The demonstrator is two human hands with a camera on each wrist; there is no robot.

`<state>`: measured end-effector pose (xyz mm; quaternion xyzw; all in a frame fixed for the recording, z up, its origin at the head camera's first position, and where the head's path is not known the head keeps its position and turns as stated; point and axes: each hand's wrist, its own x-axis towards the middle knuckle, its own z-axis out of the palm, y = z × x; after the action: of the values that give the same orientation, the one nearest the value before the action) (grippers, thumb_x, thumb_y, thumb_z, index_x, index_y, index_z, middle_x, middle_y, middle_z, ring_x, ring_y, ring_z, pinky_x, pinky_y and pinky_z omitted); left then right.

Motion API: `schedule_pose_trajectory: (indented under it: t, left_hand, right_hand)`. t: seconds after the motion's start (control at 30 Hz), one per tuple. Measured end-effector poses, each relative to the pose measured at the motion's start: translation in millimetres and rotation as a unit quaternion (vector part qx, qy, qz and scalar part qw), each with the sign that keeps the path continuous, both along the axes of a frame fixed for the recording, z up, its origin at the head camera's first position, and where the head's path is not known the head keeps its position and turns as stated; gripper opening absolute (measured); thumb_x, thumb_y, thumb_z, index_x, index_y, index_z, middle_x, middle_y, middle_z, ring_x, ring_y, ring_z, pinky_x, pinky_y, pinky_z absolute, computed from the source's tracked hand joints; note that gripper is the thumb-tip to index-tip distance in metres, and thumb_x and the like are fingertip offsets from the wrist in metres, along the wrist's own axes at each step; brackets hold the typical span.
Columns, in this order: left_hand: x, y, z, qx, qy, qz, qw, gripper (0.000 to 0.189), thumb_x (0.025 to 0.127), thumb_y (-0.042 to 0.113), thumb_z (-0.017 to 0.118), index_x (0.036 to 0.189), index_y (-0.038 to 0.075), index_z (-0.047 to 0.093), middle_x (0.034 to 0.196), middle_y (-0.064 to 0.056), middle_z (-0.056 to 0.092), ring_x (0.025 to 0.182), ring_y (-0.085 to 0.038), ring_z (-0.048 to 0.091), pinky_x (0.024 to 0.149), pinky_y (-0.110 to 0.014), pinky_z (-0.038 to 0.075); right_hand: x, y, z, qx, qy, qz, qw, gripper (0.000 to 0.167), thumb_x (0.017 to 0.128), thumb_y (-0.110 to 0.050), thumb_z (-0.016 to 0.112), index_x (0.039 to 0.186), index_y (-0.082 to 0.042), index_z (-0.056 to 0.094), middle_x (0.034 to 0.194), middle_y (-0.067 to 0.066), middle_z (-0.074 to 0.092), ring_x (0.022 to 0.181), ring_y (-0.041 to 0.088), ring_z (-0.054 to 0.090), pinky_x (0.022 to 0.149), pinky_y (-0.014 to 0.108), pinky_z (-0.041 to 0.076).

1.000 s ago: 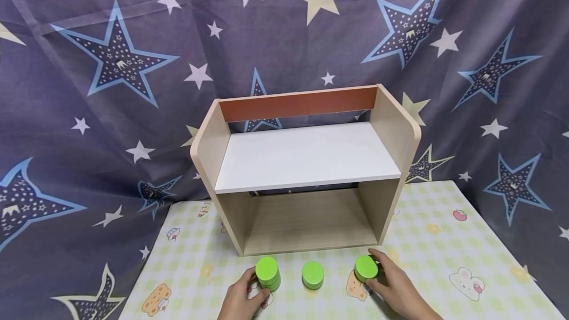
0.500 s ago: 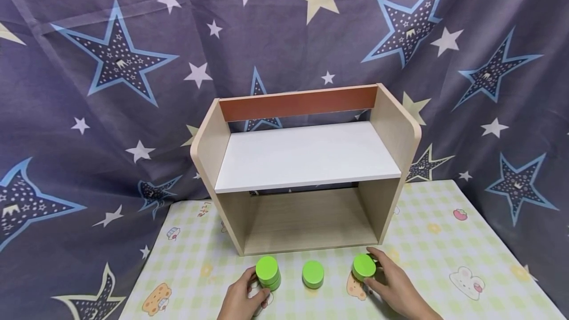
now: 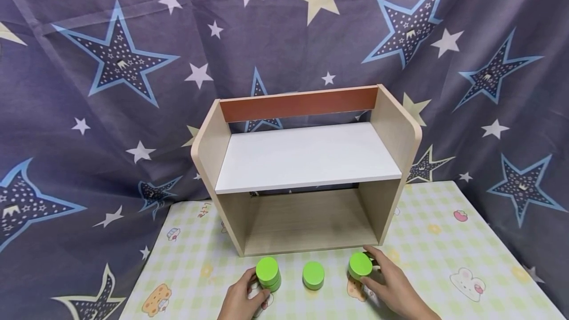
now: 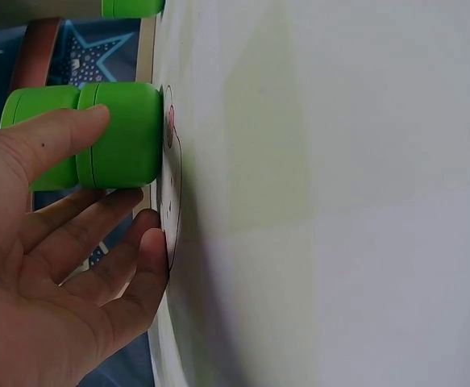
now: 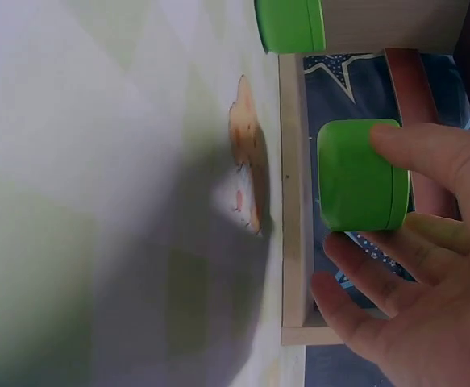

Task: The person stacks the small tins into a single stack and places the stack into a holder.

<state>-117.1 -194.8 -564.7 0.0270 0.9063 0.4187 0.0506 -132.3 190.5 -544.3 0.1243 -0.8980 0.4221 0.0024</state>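
My left hand grips two stacked small round green containers, thumb on one side and fingertips on the other. In the left wrist view the lower container stands on the cloth and the upper container sits straight on top. With thumb and fingers, my right hand holds another green container; a gap shows between its base and the cloth in the right wrist view. A seam runs round it near its top. Between the hands, a further green container stands alone on the table.
Just behind the containers stands a wooden shelf unit with a white upper board and a reddish-brown back rail. A checked tablecloth covers the table. A star-patterned curtain hangs behind.
My right hand has carried its container slightly left, toward the lone middle one. The left hand and its stack have kept their place.
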Motion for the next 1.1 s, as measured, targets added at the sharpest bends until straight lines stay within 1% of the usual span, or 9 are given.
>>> schedule_pose_trajectory:
  t: [0.13, 0.23, 0.4, 0.5, 0.67, 0.8, 0.9, 1.0, 1.1]
  left_hand:
    - [-0.2, 0.0, -0.6, -0.001, -0.001, 0.002, 1.0, 0.062, 0.085, 0.033, 0.081, 0.134, 0.003, 0.058, 0.119, -0.012, 0.068, 0.084, -0.018, 0.056, 0.07, -0.036, 0.046]
    - [0.0, -0.3, -0.7, -0.001, 0.0, 0.001, 1.0, 0.061, 0.086, 0.034, 0.08, 0.134, 0.003, 0.058, 0.119, -0.012, 0.068, 0.086, -0.018, 0.057, 0.07, -0.036, 0.046]
    - [0.0, -1.0, -1.4, 0.001, -0.005, -0.001, 1.0, 0.062, 0.086, 0.033, 0.08, 0.134, 0.003, 0.057, 0.12, -0.013, 0.068, 0.086, -0.019, 0.057, 0.071, -0.038, 0.046]
    - [0.0, -1.0, -2.0, 0.001, -0.006, -0.001, 1.0, 0.062, 0.086, 0.033, 0.08, 0.135, 0.003, 0.057, 0.119, -0.012, 0.068, 0.085, -0.019, 0.057, 0.07, -0.038, 0.045]
    - [-0.1, -0.4, -1.4, 0.002, -0.006, -0.001, 1.0, 0.062, 0.086, 0.033, 0.08, 0.134, 0.003, 0.057, 0.118, -0.011, 0.068, 0.078, -0.019, 0.052, 0.067, -0.036, 0.041]
    - [-0.6, -0.5, -1.5, 0.005, -0.008, 0.0, 1.0, 0.062, 0.085, 0.033, 0.081, 0.135, 0.003, 0.057, 0.119, -0.012, 0.068, 0.084, -0.02, 0.056, 0.069, -0.039, 0.045]
    - [-1.0, -0.9, -2.2, 0.007, -0.009, 0.001, 0.9999, 0.063, 0.085, 0.034, 0.081, 0.135, 0.003, 0.057, 0.121, -0.014, 0.067, 0.095, -0.026, 0.063, 0.075, -0.043, 0.05]
    - [-0.9, -1.4, -2.3, 0.01, -0.007, 0.0, 0.9999, 0.063, 0.085, 0.033, 0.081, 0.135, 0.002, 0.057, 0.121, -0.015, 0.067, 0.101, -0.03, 0.064, 0.077, -0.047, 0.052]
    - [-0.6, -1.9, -3.0, 0.007, -0.007, -0.001, 1.0, 0.063, 0.086, 0.033, 0.08, 0.135, 0.002, 0.057, 0.12, -0.015, 0.067, 0.099, -0.03, 0.064, 0.076, -0.046, 0.051]
  right_hand:
    - [0.2, -3.0, 3.0, -0.002, 0.008, 0.004, 1.0, 0.071, 0.088, -0.024, 0.08, 0.147, -0.01, 0.045, 0.137, 0.009, 0.057, 0.114, 0.025, 0.059, 0.088, 0.045, 0.052]
    - [0.5, -5.9, 4.9, 0.0, 0.026, 0.013, 0.9996, 0.07, 0.088, -0.026, 0.08, 0.147, -0.012, 0.045, 0.134, 0.006, 0.059, 0.113, 0.024, 0.06, 0.087, 0.044, 0.053]
    - [0.2, -11.3, 10.0, -0.004, 0.054, 0.031, 0.998, 0.068, 0.088, -0.024, 0.08, 0.146, -0.011, 0.046, 0.13, 0.001, 0.06, 0.111, 0.022, 0.06, 0.084, 0.042, 0.054]
    - [-0.6, -15.0, 13.6, -0.013, 0.061, 0.041, 0.9972, 0.067, 0.089, -0.023, 0.079, 0.145, -0.009, 0.046, 0.129, 0.001, 0.061, 0.11, 0.02, 0.06, 0.083, 0.042, 0.054]
    - [-1.6, -20.5, 18.3, -0.025, 0.056, 0.054, 0.9966, 0.067, 0.09, -0.025, 0.078, 0.145, -0.008, 0.046, 0.129, -0.001, 0.06, 0.111, 0.02, 0.059, 0.085, 0.044, 0.054]
    - [-2.6, -23.8, 20.8, -0.027, 0.06, 0.06, 0.996, 0.068, 0.09, -0.026, 0.078, 0.146, -0.009, 0.045, 0.128, -0.002, 0.06, 0.111, 0.019, 0.059, 0.085, 0.044, 0.054]
    - [-3.6, -26.5, 22.8, -0.029, 0.07, 0.068, 0.9948, 0.068, 0.09, -0.026, 0.078, 0.147, -0.009, 0.045, 0.128, -0.003, 0.06, 0.11, 0.018, 0.06, 0.085, 0.046, 0.054]
    - [-4.5, -30.1, 24.8, -0.032, 0.078, 0.078, 0.9934, 0.069, 0.09, -0.027, 0.078, 0.147, -0.01, 0.044, 0.127, -0.003, 0.061, 0.109, 0.017, 0.06, 0.083, 0.046, 0.055]
    - [-5.1, -34.5, 26.4, -0.029, 0.082, 0.086, 0.9925, 0.07, 0.09, -0.028, 0.078, 0.148, -0.012, 0.043, 0.128, -0.003, 0.06, 0.11, 0.017, 0.059, 0.082, 0.044, 0.055]
